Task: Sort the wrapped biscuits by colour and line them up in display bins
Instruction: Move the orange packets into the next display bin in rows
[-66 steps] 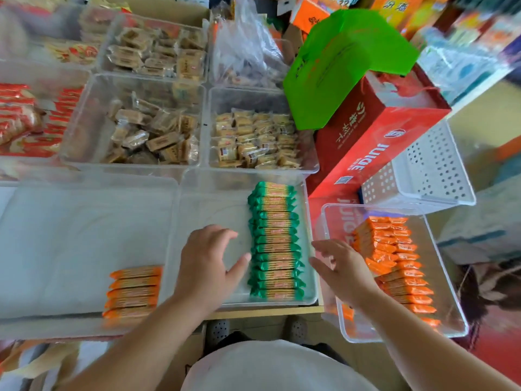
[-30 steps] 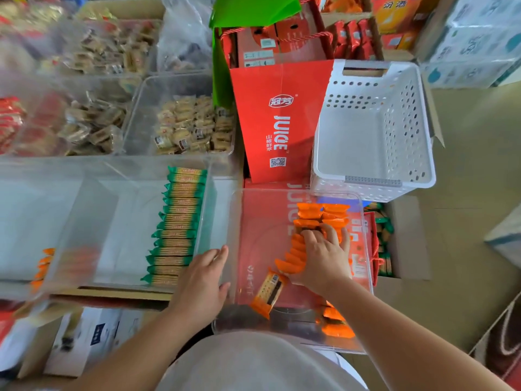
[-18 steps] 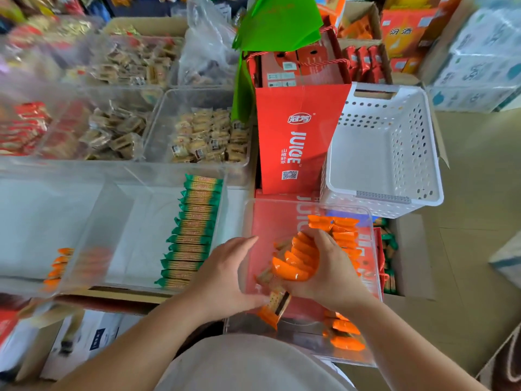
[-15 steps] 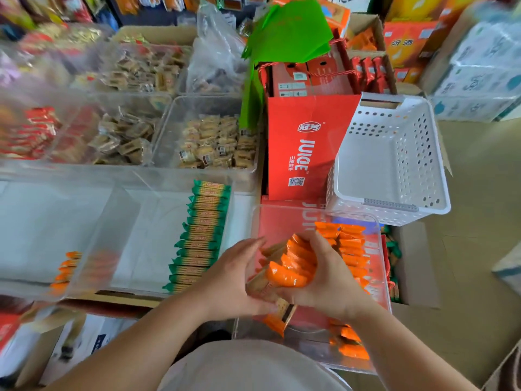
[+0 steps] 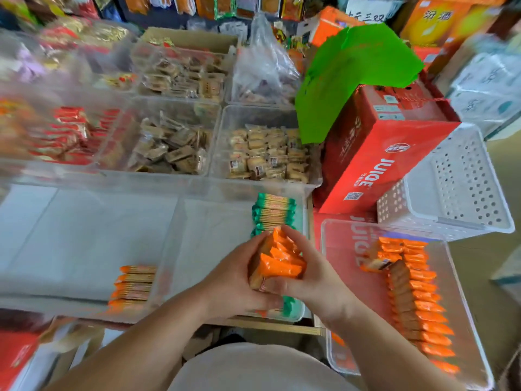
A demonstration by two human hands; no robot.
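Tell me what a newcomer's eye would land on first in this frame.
Dead centre, the left hand and right hand clasp a stack of orange-wrapped biscuits between them, over the row of green-wrapped biscuits in a clear plastic bin. At upper right, a bright green folded sheet droops over a red cardboard juice carton.

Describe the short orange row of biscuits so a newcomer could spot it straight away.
Left of the red juice box, at the front, sits a big clear bin. In that bin's near right corner lies the short orange row: only a few packs, unlike the long orange row in the right bin.
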